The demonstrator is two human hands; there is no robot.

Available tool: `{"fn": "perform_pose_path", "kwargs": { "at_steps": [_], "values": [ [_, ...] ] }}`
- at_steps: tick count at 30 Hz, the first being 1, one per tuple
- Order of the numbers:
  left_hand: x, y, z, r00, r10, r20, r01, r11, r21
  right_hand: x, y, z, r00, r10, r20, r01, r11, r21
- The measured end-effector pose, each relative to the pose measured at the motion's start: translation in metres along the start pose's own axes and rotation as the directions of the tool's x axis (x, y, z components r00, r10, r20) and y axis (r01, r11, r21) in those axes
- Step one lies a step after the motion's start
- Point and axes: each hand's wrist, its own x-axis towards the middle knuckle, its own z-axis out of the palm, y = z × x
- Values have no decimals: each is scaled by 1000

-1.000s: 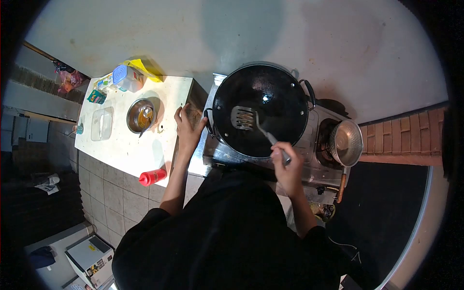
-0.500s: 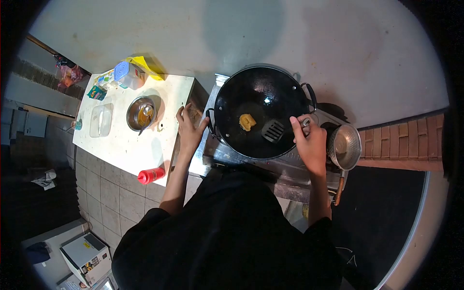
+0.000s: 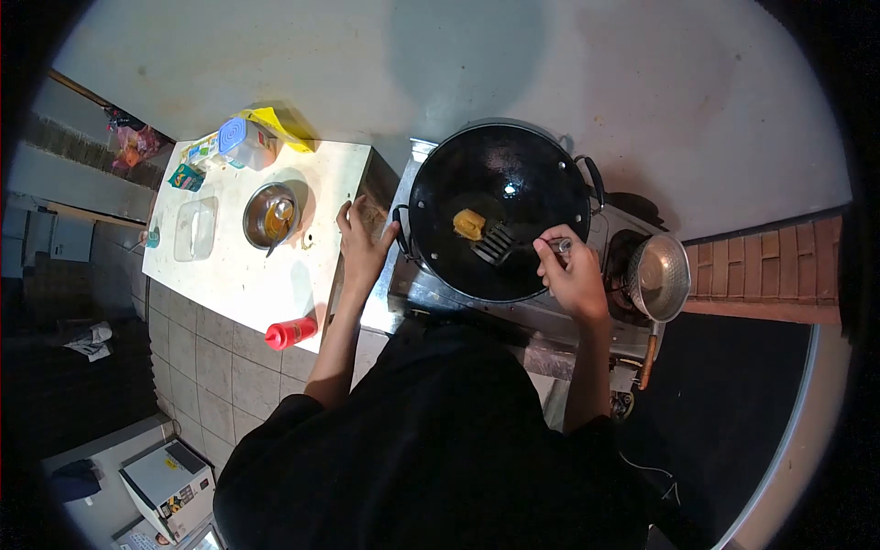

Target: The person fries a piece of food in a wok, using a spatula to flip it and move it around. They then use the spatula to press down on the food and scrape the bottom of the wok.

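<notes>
A black wok [image 3: 500, 170] with two loop handles sits on the stove. In it lies a golden-brown piece of food [image 3: 468, 225]. My right hand [image 3: 576, 278] is closed around the handle of a slotted spatula [image 3: 494, 246], whose blade is down in the wok, right at the food's lower right edge. My left hand [image 3: 365, 252] is beside the wok's left handle [image 3: 401, 231], fingers spread and thumb tip against it.
A hammered metal saucepan [image 3: 660, 280] with a wooden handle stands right of the wok. On the white table [image 3: 238, 293] to the left are a metal bowl [image 3: 252, 218] with a spoon, a clear container [image 3: 196, 229], a blue-lidded tub [image 3: 240, 139] and a red bottle [image 3: 291, 333].
The spatula blade has moved left and up to the food, with my right hand shifting left and lower. The food looks slightly turned. My left hand stays by the handle.
</notes>
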Motion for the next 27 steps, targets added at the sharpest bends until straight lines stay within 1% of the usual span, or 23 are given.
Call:
{"fn": "perform_pose_path", "kwargs": {
  "at_steps": [1, 2, 4, 8, 10, 11, 13, 14, 16, 20, 22, 27],
  "values": [
    [0, 2, 0, 1000, -2, 2, 2, 1000, -13, 1, 2, 1, 999, 37, -16, -37, 999, 22],
    [0, 3, -1, 1000, -3, 3, 3, 1000, -25, 3, 7, 2, 999, 38, -18, -37, 999, 23],
    [1, 3, -1, 1000, 2, 0, -2, 1000, -12, 11, 20, 4, 999, 5, -51, 0, 994, 110],
    [1, 2, -1, 1000, 25, -11, -24, 1000, 3, 23, 31, 7, 995, -50, -87, 61, 989, 137],
    [1, 2, -1, 1000, 21, -8, -21, 1000, 5, 28, 36, 8, 987, -98, -130, 120, 977, 176],
    [2, 2, -1, 1000, 13, -5, -13, 1000, 10, 29, 36, 9, 986, -100, -130, 122, 977, 176],
    [1, 1, 0, 1000, 15, -9, -15, 1000, 7, 31, 36, 12, 972, -141, -190, 170, 974, 151],
    [1, 0, 0, 1000, 17, -12, -17, 1000, 5, 32, 37, 14, 972, -143, -187, 172, 974, 150],
    [1, 1, 0, 1000, 10, -11, -10, 1000, 5, 32, 39, 16, 965, -126, -229, 174, 963, 206],
    [0, 1, 0, 1000, -7, -4, 7, 1000, 3, 27, 37, 20, 957, -161, -243, 215, 953, 214],
    [1, 1, 0, 1000, -5, -6, 5, 1000, 7, 19, 30, 21, 957, -160, -242, 201, 967, 159],
    [2, -1, 1, 1000, 3, -3, -3, 1000, 9, 7, 26, 25, 949, -189, -254, 224, 968, 115]
  ]
}}
